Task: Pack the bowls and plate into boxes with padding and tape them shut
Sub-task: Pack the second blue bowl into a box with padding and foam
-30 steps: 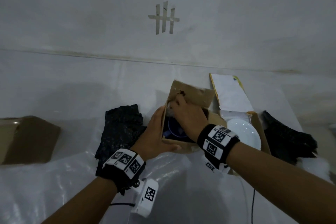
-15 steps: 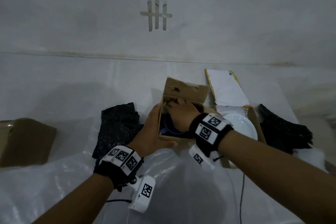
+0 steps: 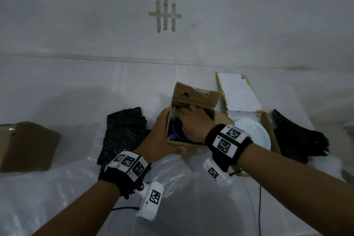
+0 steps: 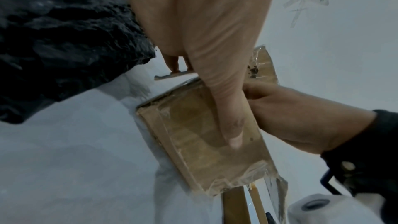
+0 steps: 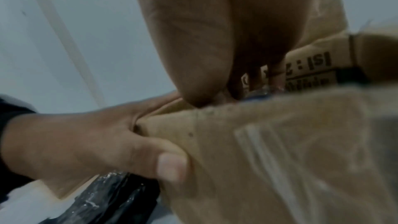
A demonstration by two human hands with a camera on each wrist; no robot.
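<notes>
I count three cardboard boxes on the white sheet: the small open box [image 3: 193,99] I am working in, a second open box [image 3: 266,120] just to its right, and a closed brown box [image 3: 28,145] well apart at far left. There are two dark padding pieces, one [image 3: 122,132] just left of the small box, one [image 3: 298,138] at far right. I see one blue bowl [image 3: 177,130] and one white plate [image 3: 254,132].

The bowl sits inside the small box, dark blue, only its left rim showing. The plate is glossy white and lies in the second box, whose white-lined flap stands open.

My left hand [image 3: 162,136] grips the small box's near-left corner, thumb pressed across the taped front wall, fingers along the left side. My right hand [image 3: 193,122] reaches down into the box over the bowl; its fingertips are hidden against the far wall, so I cannot tell whether they hold anything. The right wrist view is blurred and mostly filled with cardboard.
</notes>
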